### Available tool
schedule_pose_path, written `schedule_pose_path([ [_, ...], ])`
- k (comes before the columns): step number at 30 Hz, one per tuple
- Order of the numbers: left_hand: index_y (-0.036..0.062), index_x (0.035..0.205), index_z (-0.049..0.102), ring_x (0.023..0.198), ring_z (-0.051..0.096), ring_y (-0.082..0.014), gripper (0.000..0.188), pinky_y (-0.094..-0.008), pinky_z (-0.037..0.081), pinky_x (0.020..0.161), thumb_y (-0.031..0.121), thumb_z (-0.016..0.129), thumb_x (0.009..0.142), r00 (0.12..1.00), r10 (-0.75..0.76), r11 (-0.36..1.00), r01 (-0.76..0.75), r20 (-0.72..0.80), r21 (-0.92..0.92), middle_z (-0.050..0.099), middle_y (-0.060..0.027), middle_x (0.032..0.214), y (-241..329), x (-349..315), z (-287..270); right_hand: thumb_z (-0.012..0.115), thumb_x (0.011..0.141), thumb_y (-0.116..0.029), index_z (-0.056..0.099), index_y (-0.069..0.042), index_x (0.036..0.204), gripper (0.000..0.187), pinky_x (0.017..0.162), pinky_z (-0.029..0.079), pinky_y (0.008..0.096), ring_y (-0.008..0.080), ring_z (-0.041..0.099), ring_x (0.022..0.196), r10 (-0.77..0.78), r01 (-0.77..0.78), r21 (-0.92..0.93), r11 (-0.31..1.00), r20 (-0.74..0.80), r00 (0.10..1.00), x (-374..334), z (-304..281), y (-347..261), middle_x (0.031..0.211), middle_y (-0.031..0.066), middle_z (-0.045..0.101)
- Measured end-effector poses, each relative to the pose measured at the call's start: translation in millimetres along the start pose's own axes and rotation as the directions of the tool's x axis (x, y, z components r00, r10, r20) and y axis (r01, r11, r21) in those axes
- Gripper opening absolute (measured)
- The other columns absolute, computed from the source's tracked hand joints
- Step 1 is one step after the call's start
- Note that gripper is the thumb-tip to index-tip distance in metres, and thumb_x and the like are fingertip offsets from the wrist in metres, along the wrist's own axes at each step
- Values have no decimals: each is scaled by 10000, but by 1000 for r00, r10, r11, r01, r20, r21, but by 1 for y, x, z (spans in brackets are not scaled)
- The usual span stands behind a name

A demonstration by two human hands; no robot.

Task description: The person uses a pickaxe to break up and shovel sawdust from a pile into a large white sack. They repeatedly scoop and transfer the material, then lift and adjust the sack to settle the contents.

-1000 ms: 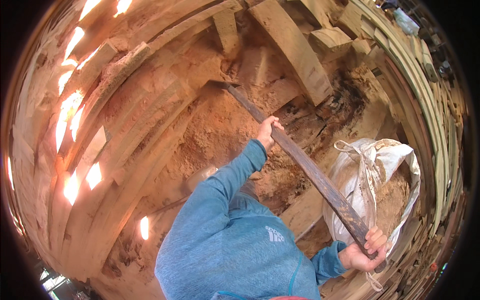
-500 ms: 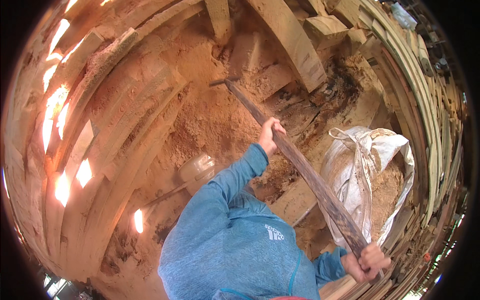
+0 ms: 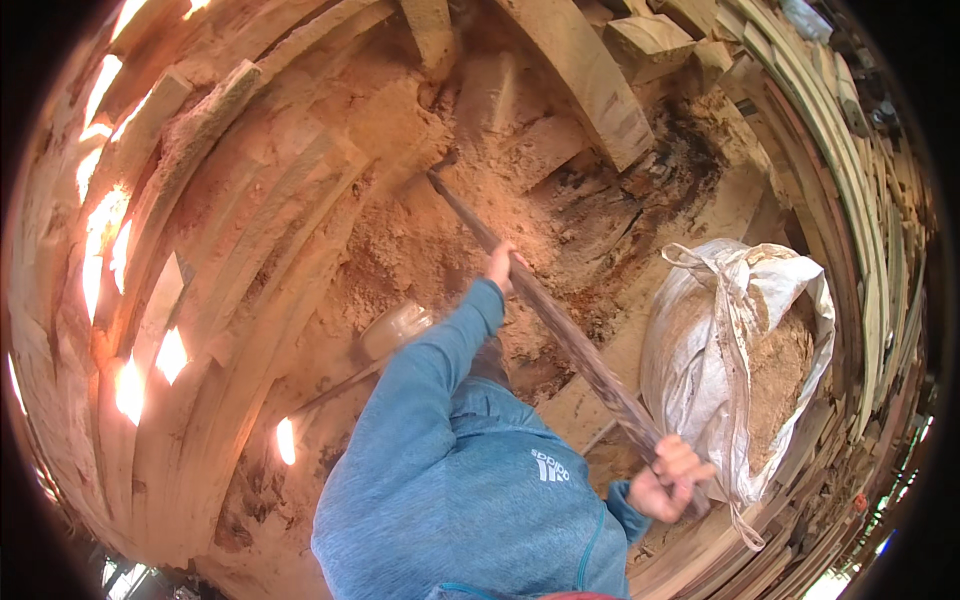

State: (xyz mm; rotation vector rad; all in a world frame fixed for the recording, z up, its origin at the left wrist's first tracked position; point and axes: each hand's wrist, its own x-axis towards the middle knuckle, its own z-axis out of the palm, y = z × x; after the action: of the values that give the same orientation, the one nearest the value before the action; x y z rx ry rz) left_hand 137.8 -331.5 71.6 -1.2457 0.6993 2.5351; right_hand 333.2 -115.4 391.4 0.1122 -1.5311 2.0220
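A long-handled hoe (image 3: 572, 338) runs slantwise across the view. My left hand (image 3: 500, 270) is wrapped round the middle of its wooden shaft, with that arm stretched forward. Lower right, my right hand (image 3: 672, 480) grips the shaft near its butt end. The small, blurred hoe head (image 3: 443, 164) touches a heap of reddish sawdust (image 3: 395, 225). Close to my right hand stands a white woven sack (image 3: 685, 365), its mouth open and sawdust (image 3: 775, 375) showing inside.
Dusty timber slabs (image 3: 255, 260) lean along the left, with bright light through gaps. A thick beam (image 3: 590, 85) juts in from the far side. Long boards (image 3: 840, 200) are stacked on the right. A pale translucent container (image 3: 397, 330) lies beside my left arm, near a thin stick (image 3: 335, 392).
Both hands have moved left with the hoe. My right hand is now farther forward and closer to my body, and the hoe head has shifted slightly left.
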Motion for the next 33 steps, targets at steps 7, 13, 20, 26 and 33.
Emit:
schedule_pose_path([
  [7,71,676,481,549,539,-240,108,-398,490,549,113,538,758,960,-279,960,279,-5,-13,472,-71,561,-27,-93,31,473,827,-147,339,-114,719,175,538,338,289,99,267,460,-72,71,-68,995,-9,997,27,-25,-85,502,-25,298],
  [13,70,638,434,530,515,-239,140,-419,486,527,80,529,740,919,-378,923,383,109,-32,461,-75,560,-29,-108,68,491,836,-151,328,-121,681,227,512,291,227,72,257,448,-252,251,-29,967,-35,967,39,-23,-125,485,-34,279],
  [20,87,675,409,493,473,-154,170,-302,459,491,86,515,809,959,-247,966,255,138,-44,445,-22,553,18,42,83,461,786,-145,331,-129,710,152,557,350,332,120,290,451,-163,171,18,985,-231,959,12,-6,8,481,-9,309],
  [26,64,729,443,480,442,-166,108,-317,443,483,59,503,819,984,-58,986,83,-170,142,450,-45,577,7,106,8,448,801,-124,335,-114,730,133,666,391,391,165,386,529,26,-19,56,998,-135,990,-6,-14,56,533,30,383],
  [33,13,742,501,572,526,-218,108,-384,482,533,82,525,822,963,-73,950,147,-261,276,502,-92,612,-36,21,-2,432,765,-107,344,-105,717,100,570,393,341,135,339,475,21,-16,17,1000,-344,939,-26,-35,-3,509,7,347],
])
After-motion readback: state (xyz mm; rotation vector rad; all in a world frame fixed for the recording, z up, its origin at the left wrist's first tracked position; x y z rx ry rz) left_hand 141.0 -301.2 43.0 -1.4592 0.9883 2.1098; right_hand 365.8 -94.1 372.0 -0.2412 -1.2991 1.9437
